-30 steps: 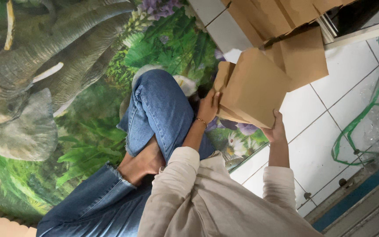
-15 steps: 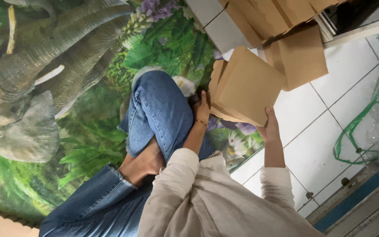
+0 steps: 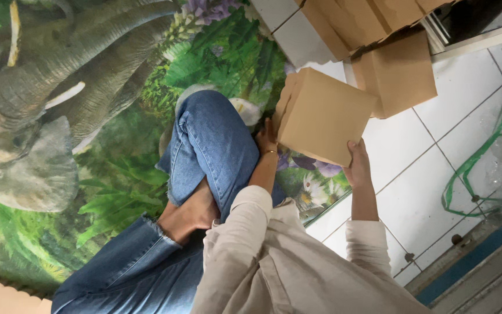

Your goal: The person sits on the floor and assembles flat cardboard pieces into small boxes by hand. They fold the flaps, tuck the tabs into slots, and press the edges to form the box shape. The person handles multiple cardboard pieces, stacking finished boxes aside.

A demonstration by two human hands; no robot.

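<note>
- White floor tiles (image 3: 419,168) meet a jungle-print mat (image 3: 117,174) under my crossed legs.
- Both hands clamp a brown cardboard box (image 3: 323,113): left hand (image 3: 266,139) on one side, right hand (image 3: 357,166) gripping the other edge.
- More cardboard boxes (image 3: 399,75) lie just beyond.

Cardboard box (image 3: 327,115): plain brown, unprinted, squarish and fairly shallow, assembled and closed. Broad smooth face turned toward the camera; folded flap edges show along the side nearest the knee. Condition clean, with no visible dents or tears. Pose: held up off the floor, tilted, gripped between both hands, the left hand (image 3: 266,138) pressed flat against the flap side and the right hand (image 3: 358,164) cupping the opposite lower corner. Location: in front of the seated person's raised knee, above the edge of a jungle-print mat, just beside other brown boxes.
</note>
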